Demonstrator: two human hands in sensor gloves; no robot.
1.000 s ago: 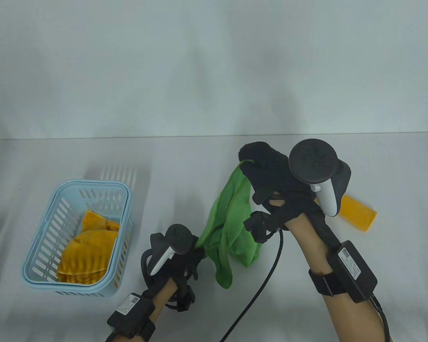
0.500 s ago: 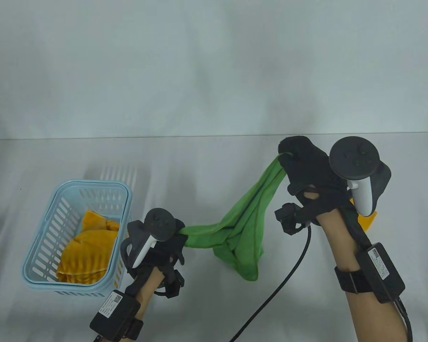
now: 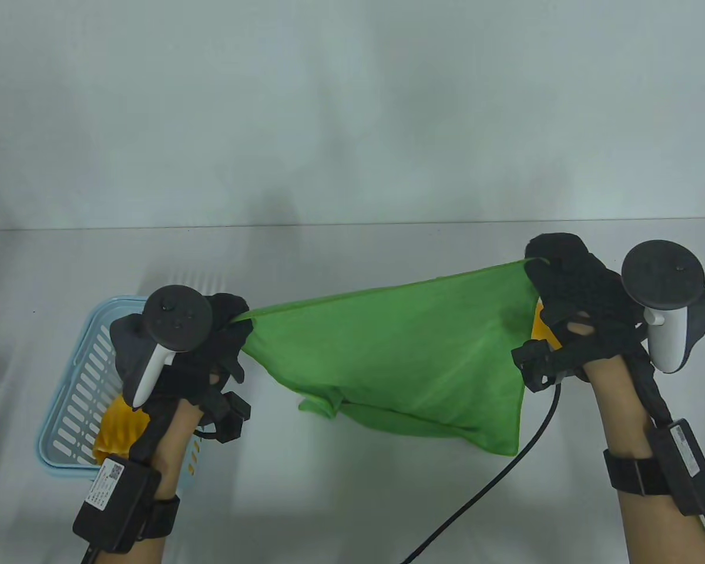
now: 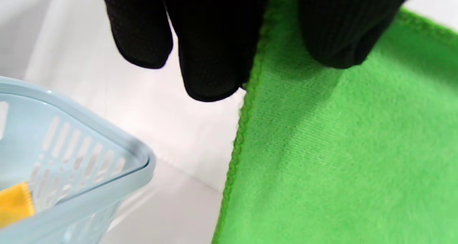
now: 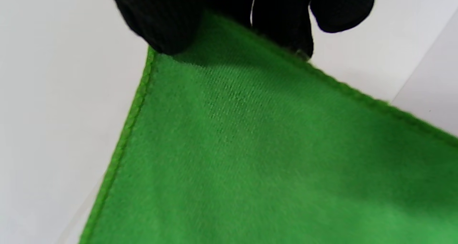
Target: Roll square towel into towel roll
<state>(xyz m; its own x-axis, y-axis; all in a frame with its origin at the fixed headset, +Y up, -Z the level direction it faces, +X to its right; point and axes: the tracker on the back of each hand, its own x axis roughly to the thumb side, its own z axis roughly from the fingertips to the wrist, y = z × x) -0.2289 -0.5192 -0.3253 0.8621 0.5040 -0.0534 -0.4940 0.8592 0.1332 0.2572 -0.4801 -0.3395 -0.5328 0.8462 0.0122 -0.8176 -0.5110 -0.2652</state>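
- a green square towel [image 3: 411,358] hung stretched between two gloved hands above the white bench [image 3: 341,505], its top edge taut and running from 9 o'clock up toward 3 o'clock, its lower part sagging toward the surface.
- the left hand [image 3: 211,346] pinched the towel's left corner, fingers [image 4: 211,58] on one face and the thumb on the other, as the left wrist view showed.
- the right hand [image 3: 570,294] pinched the opposite upper corner, gloved fingertips [image 5: 168,25] closed over the hemmed point in the right wrist view.
- by appearances the task stood at its opening: the towel was spread but not yet laid flat, and no roll had been started; flattening on the bench and the whole rolling seemed to be left.
- the lower left corner was folded back on itself at about 7 o'clock of the cloth, a crease that would likely need smoothing first.
- a pale blue basket [image 3: 76,405] sat at 9 o'clock, largely covered by the left hand and its tracker; yellow cloth [image 3: 117,432] inside it showed only in part.
- an orange-yellow item [image 3: 541,329] at 3 o'clock peeked from behind the right hand and the towel's edge, too hidden to identify.
- whether the towel's bottom edge touched the bench could not be told.
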